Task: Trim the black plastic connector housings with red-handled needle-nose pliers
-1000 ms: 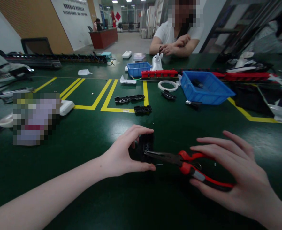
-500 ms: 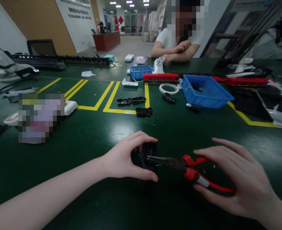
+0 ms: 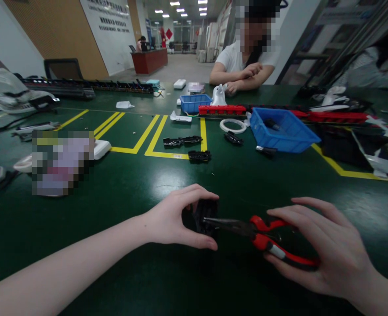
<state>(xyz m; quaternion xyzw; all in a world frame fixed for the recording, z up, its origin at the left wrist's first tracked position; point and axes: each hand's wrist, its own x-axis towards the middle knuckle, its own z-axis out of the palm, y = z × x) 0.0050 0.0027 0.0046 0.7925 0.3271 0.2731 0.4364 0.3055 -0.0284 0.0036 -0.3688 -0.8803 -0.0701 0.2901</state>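
Between the thumb and fingers of my left hand (image 3: 177, 217) is a small black plastic part (image 3: 207, 210), held on edge over the green table. My right hand (image 3: 328, 245) is closed around red-and-black needle-nose pliers (image 3: 262, 232). Their long metal jaws point left, and the tip touches the face of the black part. Whether the jaws grip anything there is too dark to tell. Further up the table lie several similar black parts: a long one (image 3: 182, 141), a short one (image 3: 199, 156) and another (image 3: 233, 138).
A blue bin (image 3: 281, 131) with dark pieces inside stands at the right, beside a white tape roll (image 3: 233, 126). Behind are a smaller blue bin (image 3: 195, 104) and a red strip (image 3: 222, 110). A blurred-out flat object (image 3: 63, 164) lies left. A person (image 3: 246, 66) sits opposite.
The camera view has tilted up slightly, so the background sits a little lower. Both hands, the black part and the pliers keep nearly the same positions.
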